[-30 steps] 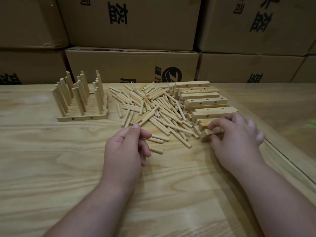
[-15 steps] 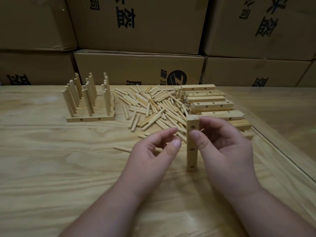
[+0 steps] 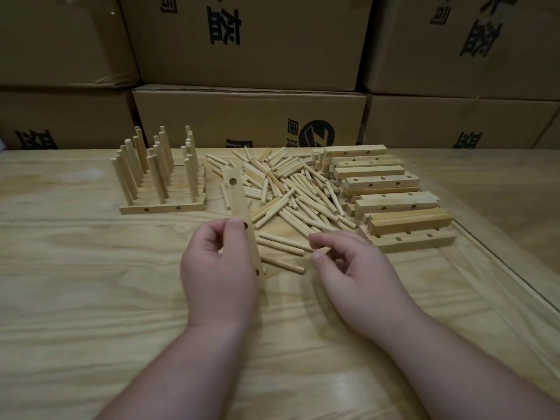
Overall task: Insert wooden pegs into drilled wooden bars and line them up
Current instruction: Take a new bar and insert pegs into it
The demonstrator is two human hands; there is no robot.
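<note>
Drilled bar [image 3: 242, 219] has swapped hands; half a second ago the right hand held it upright at frame centre, now the left hand [image 3: 219, 268] grips it just left of centre, thumb across its face, bar tilted with its top leaning away and three holes showing, all without pegs; lower end sits at or just above the desk [image 3: 75, 298], can't tell which.

Right hand [image 3: 354, 268] is now free; fingers loosely curled, thumb and forefinger apart, holding nothing; it hovers over the loose pegs [image 3: 281, 247] at the near edge of the peg pile [image 3: 288, 189]; my read: it's about to pick a peg for the first hole, so this bar's insertion step hasn't started.

Finished bars [image 3: 160, 189], pegs standing up, sit lined up in rows at middle left; undrilled-looking stock is not the case at middle right; that stack of blank bars [image 3: 391, 195] shows drilled holes and plenty remains, so the task is early to midway.

Writing: cardboard boxes [image 3: 248, 116] fill the top of the frame; large black Chinese characters printed on them appear upside down; one looks like 益; the centre box carries a round black logo [image 3: 318, 136] with a Z-like mark and partial characters beside it; the rest is cut off or too dim to read.
</note>
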